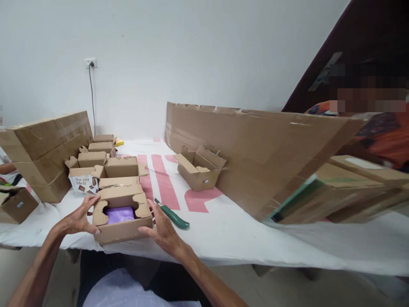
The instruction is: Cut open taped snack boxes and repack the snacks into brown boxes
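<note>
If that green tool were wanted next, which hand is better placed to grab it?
Probably the right hand. Both hands hold the open box, but the green tool lies beside the right; the left hand is at the box's opposite side.

The lower-left box (124, 233) is brown, its packet (119, 215) purple, the lower-centre cutter (174, 217) green, the cloth (230, 238) white with pink stripes (162, 183).

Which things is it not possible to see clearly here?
In head view:
Purple item: lower part hidden by the held box's front wall.
Open carton, far left: cut off by left edge.
Its label: too small to read.
Person at right: partly hidden by cardboard panel.
</note>
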